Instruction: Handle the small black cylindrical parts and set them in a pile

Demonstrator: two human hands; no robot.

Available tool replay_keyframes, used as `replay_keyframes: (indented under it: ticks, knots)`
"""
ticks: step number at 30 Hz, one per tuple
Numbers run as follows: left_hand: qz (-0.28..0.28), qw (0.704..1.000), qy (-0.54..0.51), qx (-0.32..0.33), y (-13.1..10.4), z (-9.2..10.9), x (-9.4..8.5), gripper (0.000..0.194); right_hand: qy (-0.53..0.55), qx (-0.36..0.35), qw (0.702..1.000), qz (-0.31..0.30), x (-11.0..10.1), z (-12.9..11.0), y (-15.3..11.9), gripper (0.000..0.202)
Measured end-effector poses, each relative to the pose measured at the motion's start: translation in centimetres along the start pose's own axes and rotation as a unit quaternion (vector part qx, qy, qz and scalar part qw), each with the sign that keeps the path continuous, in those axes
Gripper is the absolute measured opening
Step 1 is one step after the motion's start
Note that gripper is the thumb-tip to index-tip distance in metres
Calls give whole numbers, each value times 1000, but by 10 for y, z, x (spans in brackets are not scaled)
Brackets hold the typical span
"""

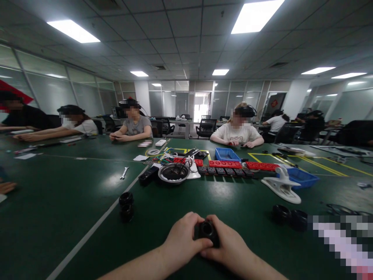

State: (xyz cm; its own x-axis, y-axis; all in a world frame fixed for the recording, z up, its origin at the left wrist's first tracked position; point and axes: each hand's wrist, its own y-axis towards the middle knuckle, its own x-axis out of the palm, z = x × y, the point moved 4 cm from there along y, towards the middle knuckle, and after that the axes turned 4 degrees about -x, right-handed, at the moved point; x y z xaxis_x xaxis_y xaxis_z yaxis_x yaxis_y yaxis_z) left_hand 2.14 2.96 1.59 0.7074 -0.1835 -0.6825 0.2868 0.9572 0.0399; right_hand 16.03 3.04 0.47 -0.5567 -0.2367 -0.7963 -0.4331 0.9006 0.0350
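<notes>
Close in front of me, a black round part (207, 228) with a hole in its upper end is held between both hands above the green table (151, 252). My left hand (186, 235) is closed round its left side, thumb across the front. On the other side my right hand (229, 241) grips it with curled fingers. Where the part's lower portion meets the palms, it is hidden. Two similar black rounded pieces (126, 206) stand together to the left. Another black ring-like piece (281, 214) and its neighbour (299, 220) lie to the right.
Ahead are a metal bowl (174, 173), red socket strips (225, 163), a blue tray (227, 154) and a white clamp-like stand (281, 186). An open-ended wrench (124, 173) lies left. Several people sit around the tables; one person's hand (8, 187) shows at the left edge.
</notes>
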Motion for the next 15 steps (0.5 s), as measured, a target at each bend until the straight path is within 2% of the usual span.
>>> replay_keyframes:
  ticks: [2, 5, 8, 12, 15]
  knots:
    - [-20, 1000, -17, 10, 1, -1, 0, 33, 43, -35, 998, -24, -6, 0, -1, 65]
    - [-61, 996, -61, 24, 4, -4, 1, 34, 106, -57, 988, -96, -13, 4, 0, 43]
    - [-94, 991, -94, 32, 6, -7, 3, 39, 161, -25, 975, -154, -14, 11, 2, 29]
    - [-117, 986, -113, 39, 4, -7, 6, 40, 140, -14, 980, -141, -10, 15, 5, 30]
    - [-99, 990, -99, 19, 2, -6, 7, 39, 51, 18, 994, -94, -1, 14, 5, 37]
